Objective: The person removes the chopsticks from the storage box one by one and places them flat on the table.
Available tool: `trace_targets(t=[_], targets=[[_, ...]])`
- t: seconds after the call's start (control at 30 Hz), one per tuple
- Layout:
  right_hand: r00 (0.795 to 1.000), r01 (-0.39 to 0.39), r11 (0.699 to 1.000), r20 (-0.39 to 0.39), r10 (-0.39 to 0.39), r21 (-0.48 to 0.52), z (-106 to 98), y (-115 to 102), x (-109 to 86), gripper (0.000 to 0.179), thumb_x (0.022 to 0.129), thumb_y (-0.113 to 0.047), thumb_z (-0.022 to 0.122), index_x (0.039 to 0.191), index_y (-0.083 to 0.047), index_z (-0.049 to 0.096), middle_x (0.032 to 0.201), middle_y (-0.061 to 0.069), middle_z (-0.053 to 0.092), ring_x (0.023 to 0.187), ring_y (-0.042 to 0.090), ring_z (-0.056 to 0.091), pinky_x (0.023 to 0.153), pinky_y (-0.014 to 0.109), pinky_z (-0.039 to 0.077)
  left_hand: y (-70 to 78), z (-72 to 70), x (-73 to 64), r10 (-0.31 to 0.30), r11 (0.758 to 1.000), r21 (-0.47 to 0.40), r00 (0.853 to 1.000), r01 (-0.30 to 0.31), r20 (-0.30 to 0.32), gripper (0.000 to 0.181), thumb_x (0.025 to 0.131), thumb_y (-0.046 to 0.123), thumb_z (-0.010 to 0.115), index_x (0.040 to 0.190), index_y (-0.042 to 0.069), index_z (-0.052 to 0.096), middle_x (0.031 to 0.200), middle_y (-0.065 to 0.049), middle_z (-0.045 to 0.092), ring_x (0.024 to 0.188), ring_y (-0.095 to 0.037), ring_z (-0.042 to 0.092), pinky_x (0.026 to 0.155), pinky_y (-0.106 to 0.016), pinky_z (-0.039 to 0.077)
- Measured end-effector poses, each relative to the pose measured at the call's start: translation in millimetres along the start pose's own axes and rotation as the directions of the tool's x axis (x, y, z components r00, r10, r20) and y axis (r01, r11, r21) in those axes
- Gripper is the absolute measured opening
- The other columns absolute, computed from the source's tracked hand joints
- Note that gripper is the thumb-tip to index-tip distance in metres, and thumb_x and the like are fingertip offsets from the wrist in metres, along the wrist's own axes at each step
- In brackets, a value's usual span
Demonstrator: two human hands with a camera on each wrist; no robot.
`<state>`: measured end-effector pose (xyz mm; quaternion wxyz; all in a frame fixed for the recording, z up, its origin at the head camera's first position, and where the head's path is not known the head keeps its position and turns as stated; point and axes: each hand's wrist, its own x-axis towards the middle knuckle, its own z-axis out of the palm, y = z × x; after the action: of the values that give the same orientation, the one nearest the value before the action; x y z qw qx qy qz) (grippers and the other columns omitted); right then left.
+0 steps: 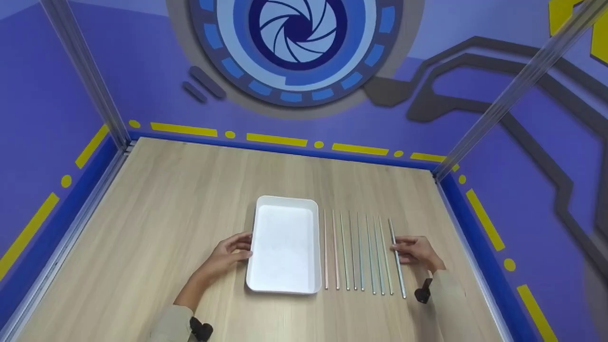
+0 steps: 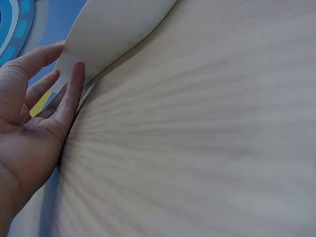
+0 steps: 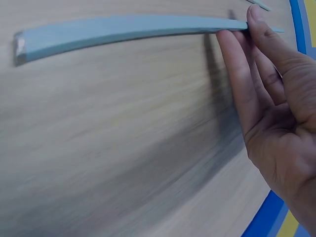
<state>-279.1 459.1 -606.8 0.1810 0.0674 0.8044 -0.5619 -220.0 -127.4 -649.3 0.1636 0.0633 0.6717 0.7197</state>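
In the head view a white rectangular tray (image 1: 285,247) stands on the wooden table. My left hand (image 1: 228,251) touches the outside of its left wall with fairly straight fingers; the left wrist view shows the fingertips (image 2: 78,74) against the tray wall (image 2: 108,42). On the tray's right lie several slim chopsticks (image 1: 362,251) side by side, in pink, green and blue tones. Beyond the rightmost of them, my right hand (image 1: 418,250) pinches a light blue chopstick (image 3: 123,30) between thumb and fingers. Its thick, silver-capped end points away from that hand in the right wrist view.
Pale wood tabletop (image 1: 180,190) surrounds the tray. Blue printed panels (image 1: 142,71) with yellow dashes enclose the back and both sides, with metal posts (image 1: 88,71) at the corners.
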Motion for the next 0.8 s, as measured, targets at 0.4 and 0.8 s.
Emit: trace_targets(t=[0.4, 0.8], targets=[[0.99, 0.037, 0.99, -0.127, -0.054, -0.134, 11, -2, 4.9, 0.046, 0.091, -0.008, 0.076, 0.131, 0.011, 0.062, 0.1, 0.018, 0.079, 0.073, 0.015, 0.076, 0.062, 0.028, 0.063, 0.1, -0.2, 1.0, -0.014, 1.0, -0.015, 1.0, 0.014, -0.018, 0.069, 0.092, 0.013, 0.076, 0.152, 0.0, 0.044, 0.141, -0.025, 0.053, 0.118, -0.019, 0.056, 0.093, -0.021, 0.055], [0.962, 0.047, 0.978, -0.253, -0.099, -0.204, 23, 8, 1.6, 0.042, 0.089, -0.022, 0.08, 0.122, 0.003, 0.07, 0.088, 0.008, 0.075, 0.068, 0.012, 0.068, 0.059, 0.022, 0.059, -2.9, 0.8, -2.9, -0.037, 0.999, -0.011, 0.999, 0.037, -0.012, 0.069, 0.093, 0.017, 0.075, 0.152, 0.002, 0.043, 0.142, -0.023, 0.052, 0.119, -0.019, 0.056, 0.092, -0.024, 0.057]])
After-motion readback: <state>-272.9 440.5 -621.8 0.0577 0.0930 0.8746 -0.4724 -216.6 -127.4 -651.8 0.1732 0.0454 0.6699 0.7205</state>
